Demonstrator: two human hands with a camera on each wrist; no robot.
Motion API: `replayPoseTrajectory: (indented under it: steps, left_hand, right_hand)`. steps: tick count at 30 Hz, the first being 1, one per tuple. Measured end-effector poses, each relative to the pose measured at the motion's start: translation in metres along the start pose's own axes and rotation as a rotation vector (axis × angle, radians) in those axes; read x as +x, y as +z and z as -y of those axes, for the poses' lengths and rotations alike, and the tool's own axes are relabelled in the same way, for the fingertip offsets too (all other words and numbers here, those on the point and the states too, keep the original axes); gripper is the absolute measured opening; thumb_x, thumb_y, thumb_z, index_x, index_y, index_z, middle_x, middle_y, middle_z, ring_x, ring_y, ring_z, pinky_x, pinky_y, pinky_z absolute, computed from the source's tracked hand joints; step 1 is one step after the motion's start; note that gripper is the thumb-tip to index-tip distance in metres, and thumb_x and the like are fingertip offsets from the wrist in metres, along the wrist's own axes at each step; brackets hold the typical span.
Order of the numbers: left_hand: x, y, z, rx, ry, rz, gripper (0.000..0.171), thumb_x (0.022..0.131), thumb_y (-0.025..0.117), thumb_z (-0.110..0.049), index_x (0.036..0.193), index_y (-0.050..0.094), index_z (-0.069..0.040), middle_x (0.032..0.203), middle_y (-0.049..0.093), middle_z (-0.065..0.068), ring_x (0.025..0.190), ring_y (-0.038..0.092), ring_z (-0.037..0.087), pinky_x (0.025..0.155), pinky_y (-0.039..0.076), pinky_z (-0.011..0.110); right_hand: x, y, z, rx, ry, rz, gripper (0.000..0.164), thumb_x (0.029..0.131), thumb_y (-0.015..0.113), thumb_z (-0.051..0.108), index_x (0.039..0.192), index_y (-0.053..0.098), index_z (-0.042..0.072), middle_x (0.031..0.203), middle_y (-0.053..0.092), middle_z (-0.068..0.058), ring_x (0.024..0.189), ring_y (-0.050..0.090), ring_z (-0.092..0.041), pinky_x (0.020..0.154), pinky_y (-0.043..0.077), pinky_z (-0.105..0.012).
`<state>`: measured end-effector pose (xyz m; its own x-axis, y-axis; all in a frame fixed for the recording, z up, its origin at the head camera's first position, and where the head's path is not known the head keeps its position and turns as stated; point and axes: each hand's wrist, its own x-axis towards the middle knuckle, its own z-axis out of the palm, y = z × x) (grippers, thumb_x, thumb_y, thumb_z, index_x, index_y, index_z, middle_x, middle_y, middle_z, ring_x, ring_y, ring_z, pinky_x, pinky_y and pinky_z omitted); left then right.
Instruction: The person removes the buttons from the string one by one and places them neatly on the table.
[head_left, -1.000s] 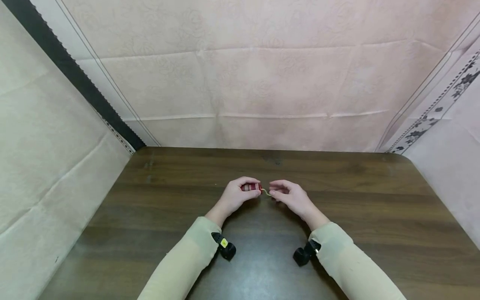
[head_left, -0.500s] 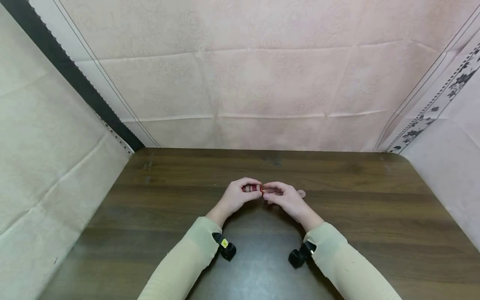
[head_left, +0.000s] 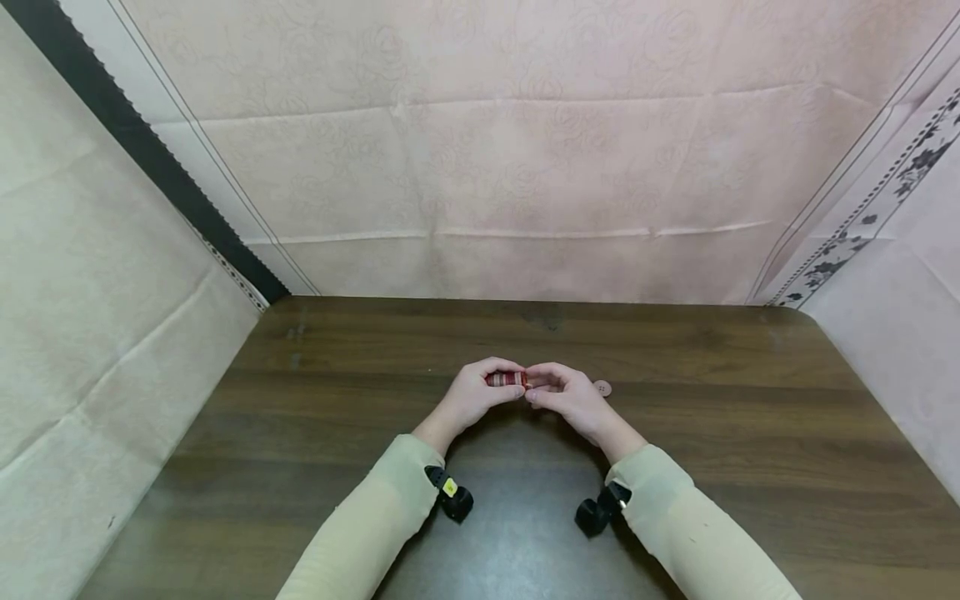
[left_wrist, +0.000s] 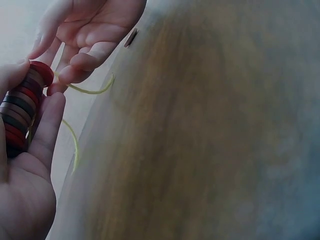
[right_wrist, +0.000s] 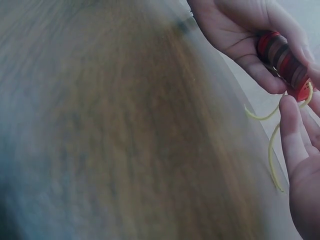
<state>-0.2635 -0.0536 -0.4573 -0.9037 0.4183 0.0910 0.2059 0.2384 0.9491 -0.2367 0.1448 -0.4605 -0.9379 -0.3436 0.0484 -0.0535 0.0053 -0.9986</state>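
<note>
A stack of round buttons (head_left: 506, 379), red, brown and dark, is strung on a yellow-green cord (right_wrist: 272, 157). My left hand (head_left: 474, 389) grips the stack along its length, fingers and thumb around it. The end button (right_wrist: 304, 90) is bright red with small holes, and the cord comes out through it. At this end, my right hand (head_left: 572, 396) pinches the red button between thumb and fingers. Loose ends of the cord (left_wrist: 92, 91) hang below the fingers in both wrist views.
A pale pinkish button (head_left: 602, 387) lies on the table just right of my right hand. The brown wooden table (head_left: 360, 517) ends at a pale cloth backdrop (head_left: 525, 183), with cloth on both sides. Black wrist cameras (head_left: 453, 502) sit under the cuffs.
My right hand has moved left from the cord up against the end of the stack, and the button on the table behind it has come into view. The left hand stays nearly still.
</note>
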Motion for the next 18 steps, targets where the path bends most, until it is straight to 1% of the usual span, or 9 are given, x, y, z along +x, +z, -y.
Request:
replayPoseTrajectory:
  steps: [6, 10, 11, 14, 17, 18]
  left_hand:
    - [-0.0009, -0.0005, 0.0005, 0.014, -0.007, 0.008, 0.028, 0.081, 0.074, -0.025, 0.107, 0.068, -0.016, 0.103, 0.064, 0.000, 0.090, 0.058, 0.017, 0.078, 0.050, 0.031]
    - [-0.0012, -0.0006, 0.0001, 0.011, -0.004, 0.010, 0.028, 0.082, 0.074, -0.025, 0.108, 0.068, -0.016, 0.103, 0.064, 0.000, 0.090, 0.058, 0.017, 0.077, 0.050, 0.030]
    - [-0.0028, -0.0008, -0.0046, 0.014, -0.009, 0.011, 0.028, 0.082, 0.074, -0.023, 0.108, 0.068, -0.014, 0.104, 0.064, 0.001, 0.090, 0.058, 0.018, 0.077, 0.050, 0.030]
    - [-0.0031, -0.0004, -0.0048, 0.012, -0.011, 0.009, 0.028, 0.082, 0.074, -0.023, 0.108, 0.068, -0.015, 0.103, 0.064, 0.001, 0.090, 0.058, 0.017, 0.077, 0.050, 0.029]
    - [-0.0032, 0.0000, -0.0047, -0.003, -0.011, 0.011, 0.028, 0.082, 0.073, -0.020, 0.109, 0.067, -0.012, 0.103, 0.064, 0.003, 0.089, 0.058, 0.018, 0.077, 0.050, 0.031]
    - [-0.0017, 0.0002, 0.0000, -0.013, -0.004, 0.011, 0.028, 0.082, 0.074, -0.021, 0.108, 0.068, -0.013, 0.103, 0.064, 0.003, 0.088, 0.058, 0.017, 0.076, 0.050, 0.030]
  right_hand:
    - [0.0009, 0.0011, 0.0011, 0.004, -0.016, -0.004, 0.038, 0.089, 0.063, 0.004, 0.121, 0.050, -0.012, 0.109, 0.059, -0.021, 0.087, 0.063, -0.018, 0.077, 0.052, -0.034]
    - [0.0004, 0.0024, 0.0035, -0.005, -0.005, -0.012, 0.038, 0.089, 0.063, 0.007, 0.120, 0.051, -0.012, 0.108, 0.060, -0.020, 0.086, 0.063, -0.019, 0.077, 0.052, -0.033]
    - [0.0002, 0.0027, 0.0039, -0.004, -0.001, -0.013, 0.038, 0.089, 0.063, 0.006, 0.120, 0.051, -0.012, 0.108, 0.061, -0.020, 0.085, 0.063, -0.019, 0.077, 0.052, -0.033]
    - [0.0003, 0.0036, 0.0038, 0.017, 0.004, -0.016, 0.036, 0.089, 0.062, 0.005, 0.119, 0.051, -0.013, 0.106, 0.061, -0.018, 0.085, 0.063, -0.020, 0.076, 0.052, -0.034]
    - [0.0010, 0.0050, 0.0028, 0.045, 0.005, -0.019, 0.036, 0.089, 0.062, 0.003, 0.119, 0.050, -0.014, 0.104, 0.061, -0.016, 0.085, 0.063, -0.020, 0.076, 0.053, -0.033]
    - [0.0012, 0.0054, 0.0025, 0.054, 0.006, -0.020, 0.036, 0.089, 0.062, 0.003, 0.118, 0.050, -0.014, 0.104, 0.061, -0.016, 0.085, 0.063, -0.020, 0.076, 0.053, -0.033]
